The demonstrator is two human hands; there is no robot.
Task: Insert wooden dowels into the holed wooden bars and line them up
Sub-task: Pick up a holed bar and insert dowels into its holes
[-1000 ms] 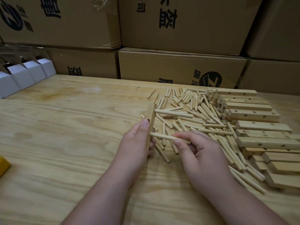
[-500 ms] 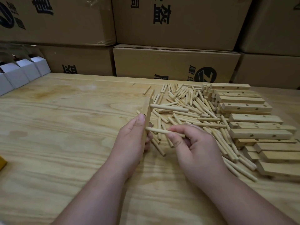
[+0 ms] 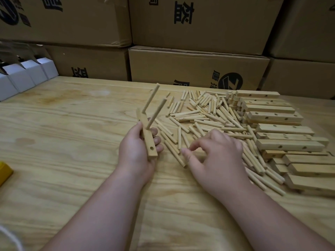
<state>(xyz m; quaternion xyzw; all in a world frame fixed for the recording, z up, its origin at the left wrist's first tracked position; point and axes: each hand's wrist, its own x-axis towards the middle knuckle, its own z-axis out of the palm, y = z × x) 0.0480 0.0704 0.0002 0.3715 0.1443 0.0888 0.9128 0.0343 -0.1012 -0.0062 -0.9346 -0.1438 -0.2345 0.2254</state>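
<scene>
My left hand [image 3: 136,151] grips a holed wooden bar [image 3: 147,137], tilted up off the table. Two dowels [image 3: 156,113] stick out of the bar's upper holes, pointing up and to the right. An empty hole shows near the bar's lower end. My right hand [image 3: 215,156] hovers low over the near edge of the loose dowel pile [image 3: 203,120], thumb and forefinger apart, holding nothing that I can see. A stack of holed bars [image 3: 282,131] lies to the right of the pile.
Stacked cardboard boxes [image 3: 197,67] wall off the back of the plywood table [image 3: 63,134]. White cartons [image 3: 25,75] stand at the far left. A yellow object [image 3: 4,173] sits at the left edge.
My right hand let go of the dowel it was pushing into the bar and moved down to the pile. My left hand turned the bar, so both inserted dowels now point up.
</scene>
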